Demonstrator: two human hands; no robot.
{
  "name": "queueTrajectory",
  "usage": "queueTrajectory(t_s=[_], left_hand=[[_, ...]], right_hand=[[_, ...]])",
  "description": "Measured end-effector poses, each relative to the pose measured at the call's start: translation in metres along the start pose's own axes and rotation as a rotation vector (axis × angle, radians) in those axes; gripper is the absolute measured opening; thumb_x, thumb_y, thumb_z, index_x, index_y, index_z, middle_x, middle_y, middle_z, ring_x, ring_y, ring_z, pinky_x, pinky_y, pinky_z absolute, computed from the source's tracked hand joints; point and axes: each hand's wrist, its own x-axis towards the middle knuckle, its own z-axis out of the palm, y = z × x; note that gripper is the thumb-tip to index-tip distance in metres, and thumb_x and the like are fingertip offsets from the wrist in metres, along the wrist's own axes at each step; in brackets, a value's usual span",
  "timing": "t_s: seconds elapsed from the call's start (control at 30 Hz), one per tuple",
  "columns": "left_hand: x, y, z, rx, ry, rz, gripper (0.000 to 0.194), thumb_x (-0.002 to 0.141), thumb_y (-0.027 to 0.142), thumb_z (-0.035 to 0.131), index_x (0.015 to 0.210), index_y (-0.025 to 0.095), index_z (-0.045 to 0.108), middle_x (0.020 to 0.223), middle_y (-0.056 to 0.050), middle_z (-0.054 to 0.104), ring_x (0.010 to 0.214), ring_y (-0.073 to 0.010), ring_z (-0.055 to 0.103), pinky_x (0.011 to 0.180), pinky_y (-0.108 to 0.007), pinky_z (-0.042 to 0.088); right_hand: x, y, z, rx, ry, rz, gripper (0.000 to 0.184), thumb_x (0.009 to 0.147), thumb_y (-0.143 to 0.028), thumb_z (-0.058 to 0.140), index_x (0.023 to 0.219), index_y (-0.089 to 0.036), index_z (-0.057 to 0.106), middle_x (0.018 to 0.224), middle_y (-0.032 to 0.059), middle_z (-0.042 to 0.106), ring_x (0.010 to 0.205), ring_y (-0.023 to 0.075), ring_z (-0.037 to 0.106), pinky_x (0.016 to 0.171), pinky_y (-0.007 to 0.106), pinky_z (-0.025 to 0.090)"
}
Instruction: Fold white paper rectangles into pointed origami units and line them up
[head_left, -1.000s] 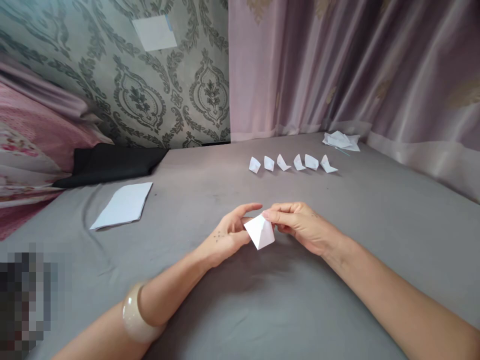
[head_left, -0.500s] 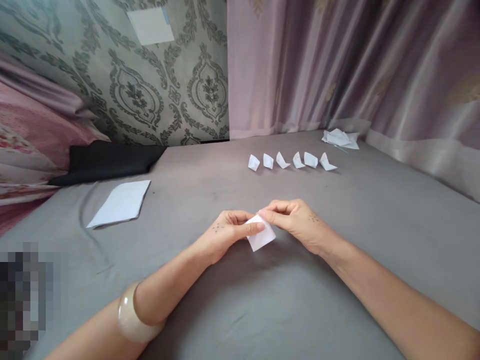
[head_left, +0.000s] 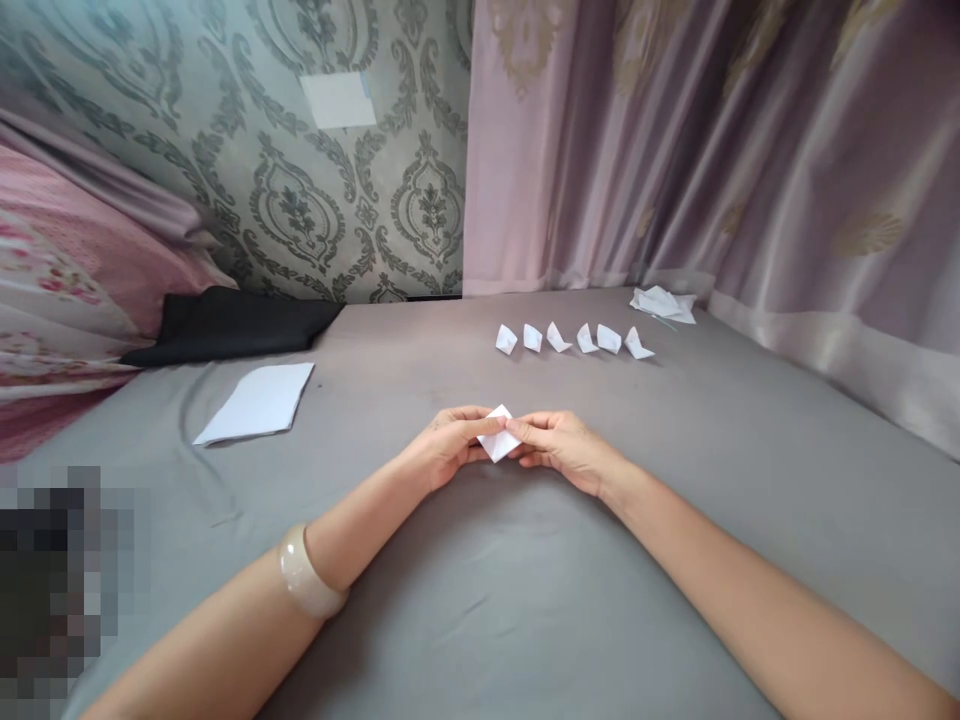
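Observation:
A small folded piece of white paper (head_left: 496, 447), diamond-shaped from here, is held between both hands above the grey cloth. My left hand (head_left: 452, 440) pinches its left side, thumb on top and fingers behind. From the right, my right hand (head_left: 559, 445) grips the opposite side, its thumb tip close to the other thumb. The paper's underside and the fingertips behind it are hidden. Beyond the hands stands a row of several small folded paper pieces (head_left: 609, 339).
A stack of white paper sheets (head_left: 259, 402) lies at the left, near a black cloth (head_left: 240, 325). At the back right is a pile of white papers (head_left: 664, 303) with a thin greenish stick (head_left: 664, 323). Pink curtains (head_left: 600, 150) and a patterned wall border the grey cloth surface (head_left: 480, 620).
The left hand, open beside the paper a second ago, has closed on it. The paper has turned from a pointed shape to a flat diamond, and the view has shifted.

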Motion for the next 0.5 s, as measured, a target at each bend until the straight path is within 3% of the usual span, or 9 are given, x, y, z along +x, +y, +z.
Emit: queueTrajectory(t_s=[0.17, 0.5], left_hand=[[0.0021, -0.0007, -0.0037, 0.047, 0.028, -0.007, 0.034, 0.061, 0.031, 0.084, 0.086, 0.011, 0.072, 0.08, -0.009, 0.07, 0.072, -0.0157, 0.066, 0.064, -0.024, 0.053], [-0.0026, -0.0015, -0.0033, 0.081, 0.03, -0.001, 0.032, 0.061, 0.032, 0.085, 0.077, 0.008, 0.071, 0.075, -0.009, 0.069, 0.067, -0.0135, 0.064, 0.063, -0.023, 0.052]], right_hand=[[0.0042, 0.0011, -0.0025, 0.037, -0.012, 0.063, 0.023, 0.077, -0.033, 0.074, 0.088, -0.012, 0.073, 0.078, 0.0064, 0.071, 0.067, 0.0091, 0.064, 0.062, 0.016, 0.053], [0.004, -0.0013, -0.0018, 0.005, 0.051, 0.066, 0.015, 0.077, -0.025, 0.075, 0.08, -0.011, 0.07, 0.066, 0.0045, 0.069, 0.052, 0.0058, 0.059, 0.054, 0.014, 0.052]])
